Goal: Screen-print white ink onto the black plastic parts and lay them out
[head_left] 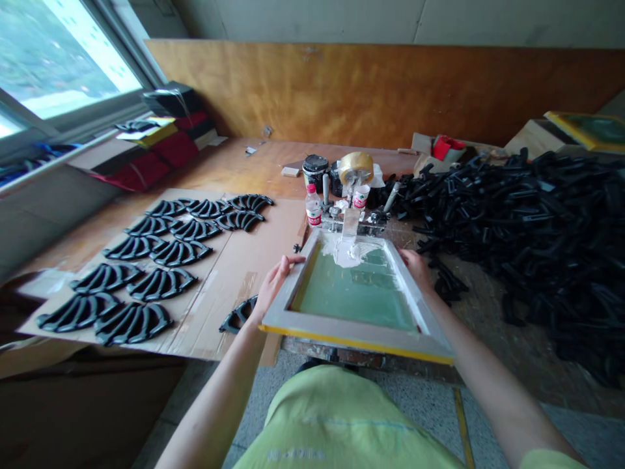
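A framed printing screen [359, 342] with a grey rim, yellow lower edge and green mesh is tilted up in front of me. White paste [344, 251] lies on its far end, beside a flat spatula-like piece [349, 225]. My left hand [276, 280] grips the frame's left side, fingers over the rim. On the right side, my right hand [415, 264] holds the frame, its fingers partly hidden by it. Behind the screen is a metal clamp [378, 225] with upright handles.
Black fan-shaped parts [163, 284] lie in rows on cardboard [215, 293] at the left. A large pile of black pieces [527, 215] covers the right. A red-capped bottle [313, 207], black jar [315, 170], tape roll [355, 168] and paper cup [360, 197] stand behind the screen.
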`<action>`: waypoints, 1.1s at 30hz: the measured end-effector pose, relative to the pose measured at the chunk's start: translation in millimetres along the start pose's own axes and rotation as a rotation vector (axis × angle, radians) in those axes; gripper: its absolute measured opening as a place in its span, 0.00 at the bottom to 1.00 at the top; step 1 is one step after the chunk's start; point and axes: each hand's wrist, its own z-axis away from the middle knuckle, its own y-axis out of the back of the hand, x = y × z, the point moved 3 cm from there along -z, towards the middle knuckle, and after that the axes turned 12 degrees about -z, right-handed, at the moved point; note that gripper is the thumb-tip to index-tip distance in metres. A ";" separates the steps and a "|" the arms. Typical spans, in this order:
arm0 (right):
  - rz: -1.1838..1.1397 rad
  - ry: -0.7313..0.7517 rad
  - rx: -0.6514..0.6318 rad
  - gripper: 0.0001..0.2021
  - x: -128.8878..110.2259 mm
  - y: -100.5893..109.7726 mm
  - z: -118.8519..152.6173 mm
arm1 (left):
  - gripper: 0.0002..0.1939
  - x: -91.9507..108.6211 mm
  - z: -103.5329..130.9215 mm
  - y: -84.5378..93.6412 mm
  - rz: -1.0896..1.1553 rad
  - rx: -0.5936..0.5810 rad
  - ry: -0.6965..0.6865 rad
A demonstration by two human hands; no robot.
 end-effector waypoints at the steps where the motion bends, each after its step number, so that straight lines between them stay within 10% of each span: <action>1: -0.009 0.006 0.072 0.18 -1.1 7.5 -10.1 | 0.30 -15.8 5.6 1.6 -0.034 -0.037 0.059; 5: 0.040 0.238 0.187 0.27 -41.8 -5.6 -56.0 | 0.38 -72.5 12.0 -5.1 -0.033 -0.080 0.184; 10: 0.251 0.242 -0.175 0.13 -84.8 -64.3 -81.2 | 0.42 -107.6 -0.4 -14.7 -0.035 -0.032 0.230; 20: 0.162 0.535 -0.583 0.09 -88.2 -48.1 -14.6 | 0.35 -115.3 -3.3 -10.1 -0.066 -0.049 0.212; 33: 0.064 0.425 -0.330 0.09 -84.3 -56.7 -16.8 | 0.37 -96.5 3.9 -9.6 -0.052 -0.052 0.229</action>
